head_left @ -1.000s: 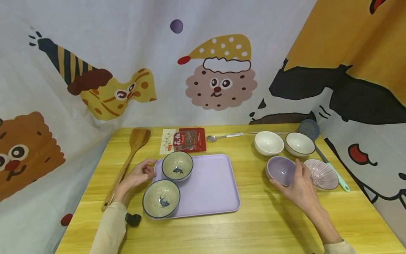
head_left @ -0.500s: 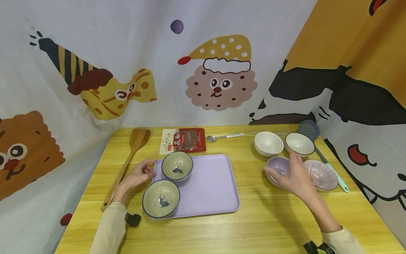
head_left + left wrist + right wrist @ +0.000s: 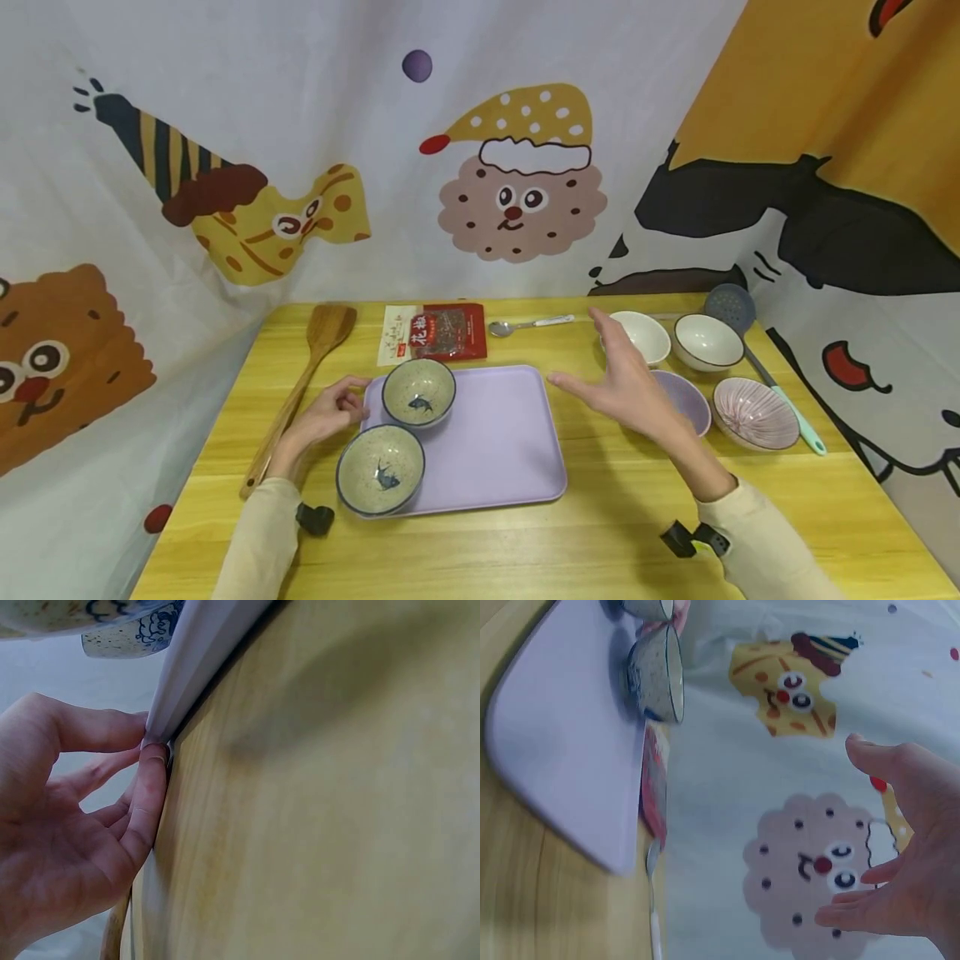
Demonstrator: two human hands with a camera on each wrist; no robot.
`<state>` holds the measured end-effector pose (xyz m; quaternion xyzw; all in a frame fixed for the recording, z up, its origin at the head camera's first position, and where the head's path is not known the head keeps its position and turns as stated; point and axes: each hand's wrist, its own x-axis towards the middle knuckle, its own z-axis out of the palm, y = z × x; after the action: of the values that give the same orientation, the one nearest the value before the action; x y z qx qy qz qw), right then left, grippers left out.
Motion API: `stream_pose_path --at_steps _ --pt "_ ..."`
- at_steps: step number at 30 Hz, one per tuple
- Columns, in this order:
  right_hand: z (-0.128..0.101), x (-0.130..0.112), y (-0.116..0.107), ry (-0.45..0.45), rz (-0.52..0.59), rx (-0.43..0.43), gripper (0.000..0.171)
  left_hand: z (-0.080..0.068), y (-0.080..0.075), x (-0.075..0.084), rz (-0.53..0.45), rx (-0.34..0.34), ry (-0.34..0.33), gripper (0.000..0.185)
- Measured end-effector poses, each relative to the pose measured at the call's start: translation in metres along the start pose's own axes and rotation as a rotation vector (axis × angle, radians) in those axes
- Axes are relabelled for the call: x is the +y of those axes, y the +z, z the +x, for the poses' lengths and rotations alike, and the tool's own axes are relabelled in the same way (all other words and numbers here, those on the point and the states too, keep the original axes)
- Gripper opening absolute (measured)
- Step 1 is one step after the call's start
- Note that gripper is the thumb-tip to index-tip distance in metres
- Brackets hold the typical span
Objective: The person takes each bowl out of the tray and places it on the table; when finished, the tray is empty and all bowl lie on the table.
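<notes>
My left hand (image 3: 327,416) pinches the left rim of the lilac tray (image 3: 495,442); in the left wrist view the thumb lies on one side of the rim and a finger (image 3: 152,784) on the other. Two speckled bowls with a blue fish inside, a far one (image 3: 408,387) and a near one (image 3: 371,462), stand on the tray's left part. My right hand (image 3: 626,387) is held up between the tray and a purple bowl (image 3: 688,400), thumb and fingers spread wide with nothing between them. It overlaps the purple bowl and a white bowl (image 3: 647,335) in the head view.
At right stand a dark-rimmed white bowl (image 3: 707,346), a striped pinkish bowl (image 3: 753,417) and a skimmer (image 3: 731,308) with a mint handle. Behind the tray lie a red spice packet (image 3: 450,329) and a spoon (image 3: 532,325). A wooden spatula (image 3: 326,329) lies at left.
My right hand has let go of the purple bowl, which stays on the table, and has moved left towards the tray with its fingers spread. The left hand and tray have not moved.
</notes>
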<state>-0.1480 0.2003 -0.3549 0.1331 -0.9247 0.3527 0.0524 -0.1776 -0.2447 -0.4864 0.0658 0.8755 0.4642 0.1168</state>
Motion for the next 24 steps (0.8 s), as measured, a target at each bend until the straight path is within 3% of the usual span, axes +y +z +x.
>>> stream_pose_path --at_steps 12,24 --pt "0.036 -0.035 0.055 -0.129 0.078 -0.159 0.117 0.0 -0.002 -0.002 0.027 0.004 -0.029 0.054" --pt "0.063 -0.047 0.111 -0.22 0.139 -0.309 0.123 0.001 0.001 -0.001 0.049 0.012 -0.031 0.05"
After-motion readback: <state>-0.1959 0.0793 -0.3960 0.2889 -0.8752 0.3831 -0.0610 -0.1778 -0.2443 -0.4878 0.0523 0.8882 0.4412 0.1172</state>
